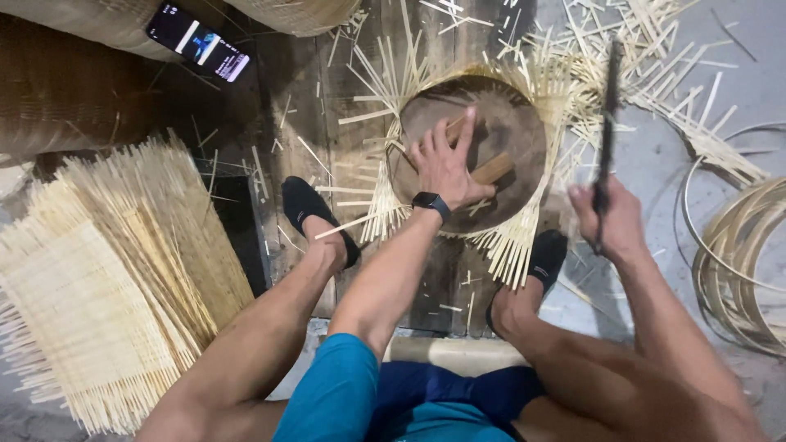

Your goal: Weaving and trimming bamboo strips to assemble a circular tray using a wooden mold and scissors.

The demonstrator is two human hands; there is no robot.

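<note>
At the far left, a large woven roll [57, 90] is cut off by the frame edge, so its full shape cannot be told. A phone [198, 41] with a lit screen lies on its far side. Nearer, a stack of woven bamboo mats [106, 286] fans out on the floor, its left side running out of view; a dark box [241, 237] just right of it is half hidden behind the loose slat ends.

The left foot [315, 217], in a black sock, rests on dark wooden planks [311, 106] strewn with thin slivers. The left hand [446, 168], a black watch [431, 201] on its wrist, presses flat with fingers spread on a round dark disc [508, 123] at the centre of the scene. Under its palm lies a small wooden block [493, 169], partly covered, touched but not gripped. Pale bamboo slats [512, 245] stick out from beneath the disc all around; what they form is hidden by it.

The right foot [544, 258] stands on the near right slat ends. The right hand [614, 221] has its fingers closed around the handle of a long dark blade [607, 123], which points far and is blurred. Scattered offcuts [647, 49] cover the grey floor beyond. At the right edge, coiled bamboo hoops [737, 262] are cut off by the frame.
</note>
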